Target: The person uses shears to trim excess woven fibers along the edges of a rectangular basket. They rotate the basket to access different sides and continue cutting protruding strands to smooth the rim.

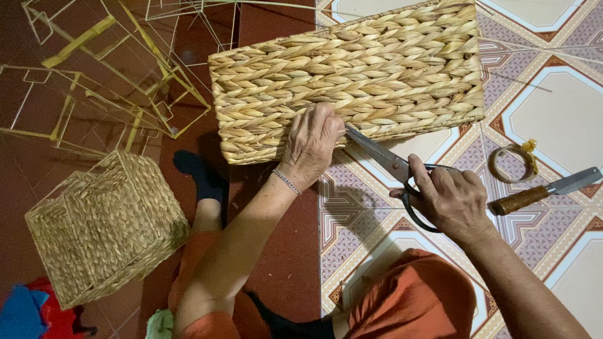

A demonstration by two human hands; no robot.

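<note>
Woven basket (377,69) — left hand (311,141) fingers pressing its edge, right hand (452,198) fingers gripping scissors (383,160)

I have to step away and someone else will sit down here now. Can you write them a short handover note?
Left hand presses flat on the near edge of the big woven basket, which lies on its side on the floor.
Right hand holds the scissors, blades pointing at the basket edge by the left fingers.
The basket's weave looks complete; trimming along that edge is under way.
A smaller woven basket and wire frames lie left; a knife and a tape roll lie right.
</note>
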